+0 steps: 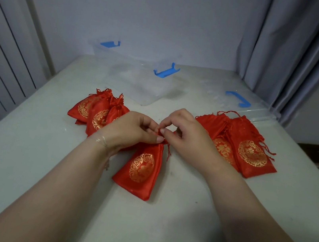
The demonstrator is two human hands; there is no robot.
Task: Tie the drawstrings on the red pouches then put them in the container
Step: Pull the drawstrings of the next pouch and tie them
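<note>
A red pouch (140, 170) with a gold emblem lies on the table in front of me, its neck gathered. My left hand (132, 131) pinches the gathered neck and its drawstring from the left. My right hand (181, 132) pinches the drawstring at the neck from the right. A loose string end hangs down the pouch's right side. A pile of red pouches with gathered necks (97, 111) lies to the left. Another pile of flat red pouches (242, 146) lies to the right. The clear container (140, 76) with blue latches stands behind, its inside looking empty.
A clear lid (239, 102) with a blue latch lies at the back right, near the grey curtain (302, 59). The pale table (158, 225) has bare surface near me. A wall panel rises on the left.
</note>
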